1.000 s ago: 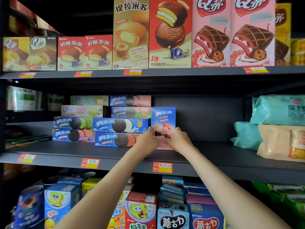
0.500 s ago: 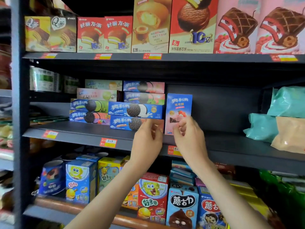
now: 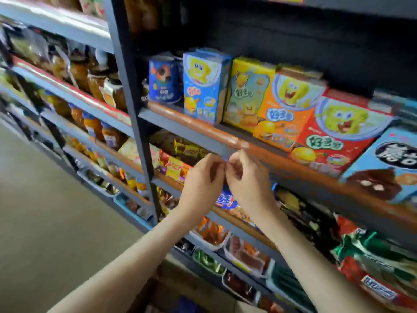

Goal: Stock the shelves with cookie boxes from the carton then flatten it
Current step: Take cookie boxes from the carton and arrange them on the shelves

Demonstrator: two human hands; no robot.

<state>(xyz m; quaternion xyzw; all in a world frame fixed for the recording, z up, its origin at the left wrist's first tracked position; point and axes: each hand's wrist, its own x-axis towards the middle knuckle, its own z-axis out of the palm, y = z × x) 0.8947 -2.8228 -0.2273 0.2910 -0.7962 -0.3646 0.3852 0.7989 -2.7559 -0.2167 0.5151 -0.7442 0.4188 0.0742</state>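
Reaching out ahead of us, the left hand (image 3: 203,177) and the right hand (image 3: 248,179) were side by side, fingertips meeting just under the front edge of the shelf (image 3: 180,127). Both had their fingers curled in toward each other. We could see nothing held in either one, though the blur there was heavy.

The cookie boxes (image 3: 286,109) were up on that shelf, standing upright in a tight row above and to the right of the hands. A blue box (image 3: 204,86) led the row at the left, a red box (image 3: 338,134) stood further along, and a pale blue box (image 3: 388,159) sat at the right edge of view. A round blue tub (image 3: 164,80) stood just beside the blue box, on its left.

Below the hands, we had shelves of small wrapped snacks and white trays (image 3: 246,256) of packets. Green and red bags (image 3: 372,256) were piled at the lower right. Off to the left, a second rack (image 3: 97,80) carried bagged goods. Beyond it lay the bare floor (image 3: 45,222). The whole view was tilted and smeared.
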